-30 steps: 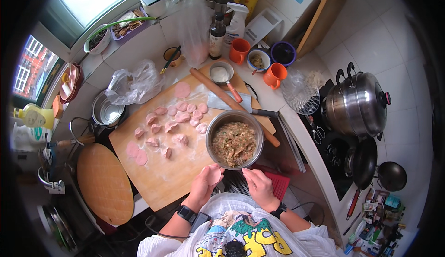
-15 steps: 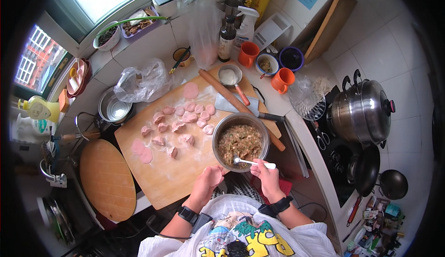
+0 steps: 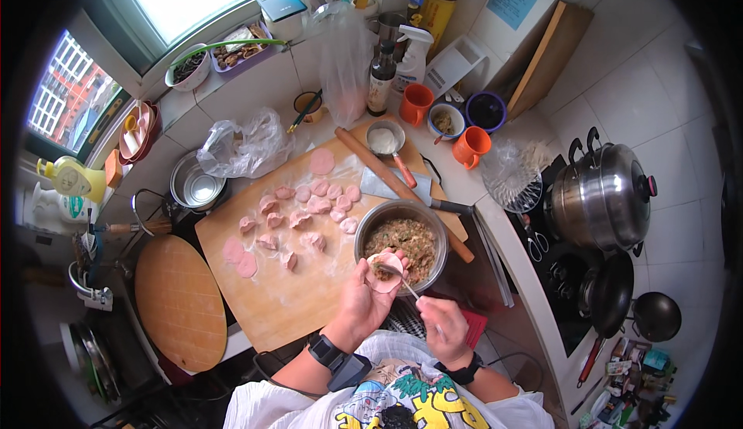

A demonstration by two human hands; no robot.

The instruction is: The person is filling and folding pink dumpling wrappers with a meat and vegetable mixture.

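Note:
Cupped in my left hand (image 3: 357,305) lies a round pink dumpling wrapper (image 3: 382,284) with some filling on it. My right hand (image 3: 446,330) grips a spoon (image 3: 410,289) by its handle, and the spoon's tip rests in the filling on the wrapper. Both hands are at the near edge of a steel bowl (image 3: 443,232), which holds minced filling (image 3: 412,242). On the wooden board (image 3: 286,309) sit several folded pink dumplings (image 3: 299,218) and small dough pieces (image 3: 336,191). Flat wrappers (image 3: 246,264) lie at the board's left, and another wrapper (image 3: 322,160) lies at its far side.
A rolling pin (image 3: 371,162) and a cleaver (image 3: 398,187) lie beyond the bowl, near a small pan of flour (image 3: 382,140). Orange mugs (image 3: 416,104) stand behind. A steel pot (image 3: 602,197) is on the stove at right; a round board (image 3: 179,303) is at left.
My left hand has lifted the wrapper up and right, over the bowl's near edge. The spoon has left the bowl and now touches filling on the wrapper; my right hand has moved nearer my body.

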